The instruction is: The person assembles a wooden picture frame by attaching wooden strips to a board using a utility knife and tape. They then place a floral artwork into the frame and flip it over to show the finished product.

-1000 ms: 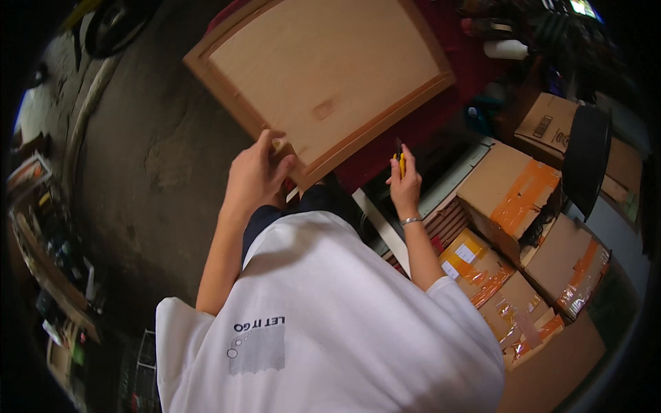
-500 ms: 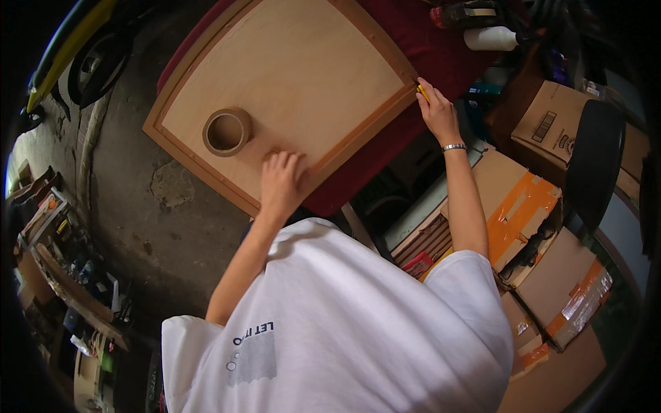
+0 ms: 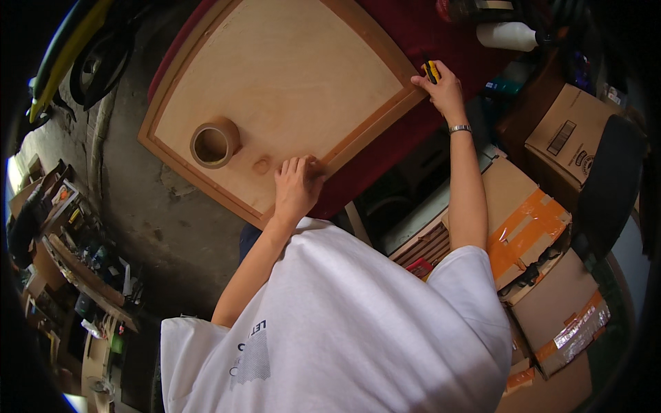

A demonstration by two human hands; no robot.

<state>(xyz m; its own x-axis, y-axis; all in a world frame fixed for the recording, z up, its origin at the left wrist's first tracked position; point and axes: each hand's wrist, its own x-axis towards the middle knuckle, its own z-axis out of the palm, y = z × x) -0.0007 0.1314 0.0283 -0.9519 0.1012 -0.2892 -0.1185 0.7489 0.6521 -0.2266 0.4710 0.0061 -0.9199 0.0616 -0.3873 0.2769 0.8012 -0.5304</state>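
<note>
A pale wooden panel (image 3: pixel 289 89) with a brown border lies on a dark red cloth (image 3: pixel 377 160) in front of me. On its left part stands a roll of brown packing tape (image 3: pixel 229 132). My left hand (image 3: pixel 297 184) rests at the panel's near border, palm down, fingers bent but not wrapped round anything visible. At the panel's right corner, my right hand (image 3: pixel 443 89) grips a yellow-and-black utility knife (image 3: pixel 432 71). The knife's dark front end points away from me, over the cloth. Beside the left hand, a round knot mark (image 3: pixel 261 164) shows in the wood.
Cardboard boxes, one with orange tape (image 3: pixel 529 219), are stacked at the right, next to a black chair-like back (image 3: pixel 609 179). A white bottle (image 3: pixel 506 36) lies at the far right. Crowded shelving (image 3: pixel 82 275) stands at the left, beyond the concrete floor (image 3: pixel 155 199).
My left hand has moved right along the panel, uncovering the knot mark. The right hand has lifted slightly off the corner, showing more of the knife. The view has shifted a little.
</note>
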